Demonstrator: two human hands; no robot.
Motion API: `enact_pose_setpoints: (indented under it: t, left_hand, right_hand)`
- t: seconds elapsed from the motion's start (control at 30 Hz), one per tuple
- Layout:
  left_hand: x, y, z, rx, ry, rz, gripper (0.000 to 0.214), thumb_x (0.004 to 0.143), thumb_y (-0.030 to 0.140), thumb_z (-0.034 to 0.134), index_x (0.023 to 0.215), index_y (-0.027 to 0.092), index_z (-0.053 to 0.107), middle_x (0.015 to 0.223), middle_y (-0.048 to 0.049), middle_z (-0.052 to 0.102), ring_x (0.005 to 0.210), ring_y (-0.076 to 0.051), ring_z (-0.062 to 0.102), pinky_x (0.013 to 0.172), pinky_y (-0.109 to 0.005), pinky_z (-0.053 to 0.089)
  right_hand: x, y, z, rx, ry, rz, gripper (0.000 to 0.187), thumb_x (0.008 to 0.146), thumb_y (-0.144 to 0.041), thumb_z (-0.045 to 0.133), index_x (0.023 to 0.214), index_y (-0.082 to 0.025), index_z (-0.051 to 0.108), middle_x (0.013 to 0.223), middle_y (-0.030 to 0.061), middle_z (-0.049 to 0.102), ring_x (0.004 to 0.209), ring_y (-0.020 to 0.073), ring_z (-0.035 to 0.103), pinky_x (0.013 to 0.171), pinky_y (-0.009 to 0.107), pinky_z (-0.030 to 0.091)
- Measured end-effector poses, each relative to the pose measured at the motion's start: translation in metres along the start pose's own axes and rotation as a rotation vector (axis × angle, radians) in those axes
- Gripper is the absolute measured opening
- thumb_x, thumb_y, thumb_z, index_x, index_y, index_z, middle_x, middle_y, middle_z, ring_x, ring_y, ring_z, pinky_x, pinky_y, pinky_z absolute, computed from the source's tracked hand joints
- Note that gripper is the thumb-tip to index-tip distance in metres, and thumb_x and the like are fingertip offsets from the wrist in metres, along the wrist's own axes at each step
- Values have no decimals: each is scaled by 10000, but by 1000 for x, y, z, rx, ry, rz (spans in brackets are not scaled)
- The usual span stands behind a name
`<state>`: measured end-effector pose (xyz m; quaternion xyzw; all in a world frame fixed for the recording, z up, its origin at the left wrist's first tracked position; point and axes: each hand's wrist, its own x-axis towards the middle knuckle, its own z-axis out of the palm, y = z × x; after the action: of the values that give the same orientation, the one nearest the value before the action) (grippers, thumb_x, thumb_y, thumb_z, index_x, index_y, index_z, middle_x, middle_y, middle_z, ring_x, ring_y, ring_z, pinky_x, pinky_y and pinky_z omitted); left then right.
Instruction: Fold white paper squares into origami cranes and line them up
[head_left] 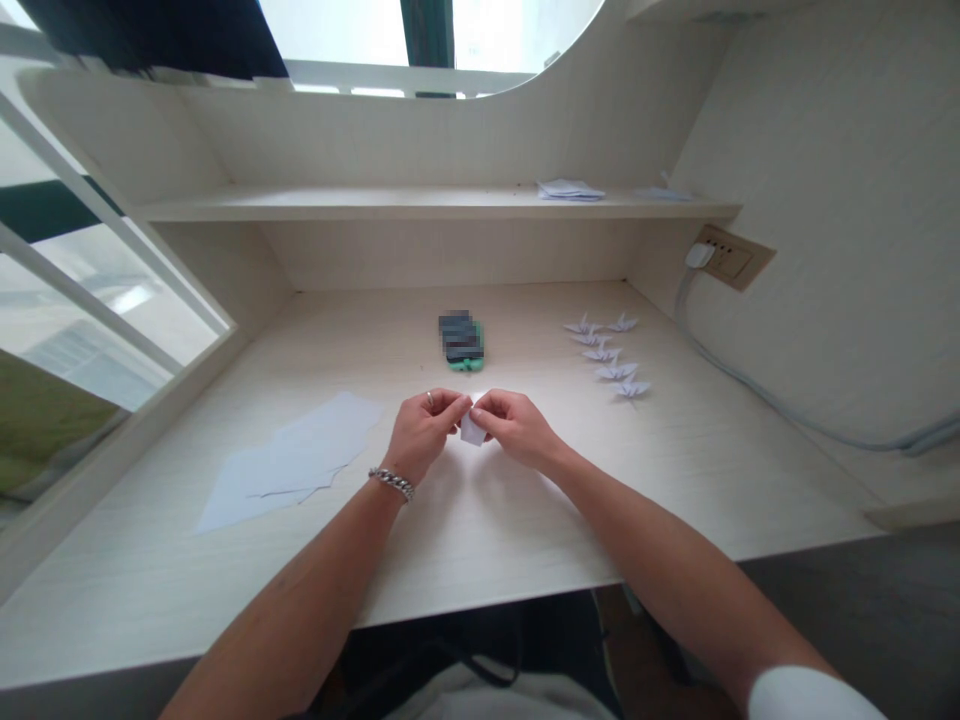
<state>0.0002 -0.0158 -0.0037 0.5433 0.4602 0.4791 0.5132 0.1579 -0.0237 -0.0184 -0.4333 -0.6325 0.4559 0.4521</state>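
A small folded piece of white paper [472, 430] is pinched between my two hands, above the middle of the desk. My left hand [424, 430], with a ring on a finger and a chain bracelet at the wrist, grips its left side between thumb and fingers. On the other side, my right hand [517, 425] holds the paper the same way. The fingers cover part of the folds. To the right, several white paper cranes [616, 371] stand grouped on the desk. Left of my hands lie loose sheets of white paper [292, 455], some with torn edges.
Beyond my hands lies a dark, blurred-out phone-like object with a green edge [466, 365]. A shelf [375, 205] spans the back, bearing a stack of folded paper [570, 190]. At right, a plug [700, 256] sits in a wall socket, its grey cable [765, 395] running along the wall.
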Motion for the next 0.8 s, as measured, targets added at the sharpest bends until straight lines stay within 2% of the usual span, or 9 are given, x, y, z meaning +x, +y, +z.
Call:
enact_pose_setpoints:
  t: [0.13, 0.37, 0.53, 0.8]
  left_hand:
    - [0, 2, 0, -10, -18, -46, 328, 688, 427, 744, 778, 119, 676, 680, -44, 662, 627, -138, 597, 593, -259, 464]
    - [0, 0, 1, 185, -59, 113, 261, 757, 399, 653, 718, 141, 629, 597, 11, 574, 549, -106, 507, 535, -230, 402]
    - [-1, -2, 2, 226, -87, 99, 257, 760, 399, 630, 712, 148, 616, 593, 19, 555, 548, -109, 488, 522, -230, 372]
    - [-5, -1, 15, 182, 20, 73, 239, 738, 391, 603, 674, 165, 565, 576, 35, 510, 527, -107, 452, 496, -231, 347]
  right_hand:
    - [-1, 0, -1, -66, 50, -36, 198, 805, -343, 594, 712, -169, 605, 689, 6, 620, 650, 133, 568, 609, 249, 445]
    - [-2, -6, -1, -121, 61, -28, 206, 809, -342, 570, 729, -163, 632, 705, 9, 627, 652, 129, 547, 601, 242, 406]
    - [-1, -8, 0, -140, 72, -3, 184, 767, -306, 580, 652, -162, 593, 637, -13, 583, 610, 115, 500, 575, 235, 374]
    - [4, -5, 4, -40, 149, 80, 164, 677, -272, 570, 559, -178, 505, 527, -46, 492, 532, 101, 426, 509, 227, 317]
